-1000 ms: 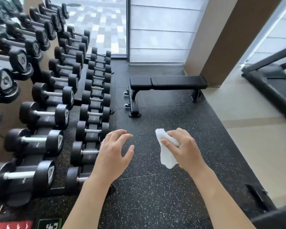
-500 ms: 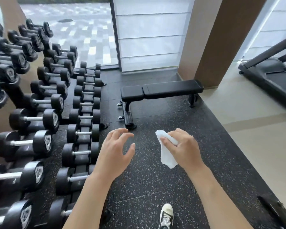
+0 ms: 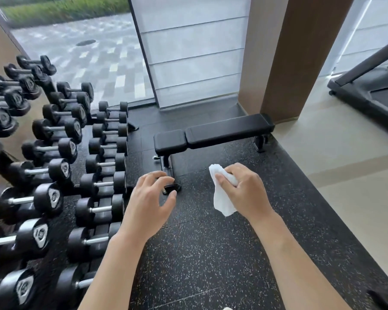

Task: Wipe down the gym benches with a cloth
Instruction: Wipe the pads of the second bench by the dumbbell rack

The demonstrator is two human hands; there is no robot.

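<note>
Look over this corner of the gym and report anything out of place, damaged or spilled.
Nothing stands out. The black bench stands level on the rubber floor, its pads unmarked. The dumbbells sit in orderly rows on their rack. The right hand grips the white cloth; the left hand is empty.

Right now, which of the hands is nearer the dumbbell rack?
Left. The left hand hangs empty just beside the dumbbell rack, fingers loosely curled. The right hand, gripping the white cloth, is farther off over the speckled floor.
</note>
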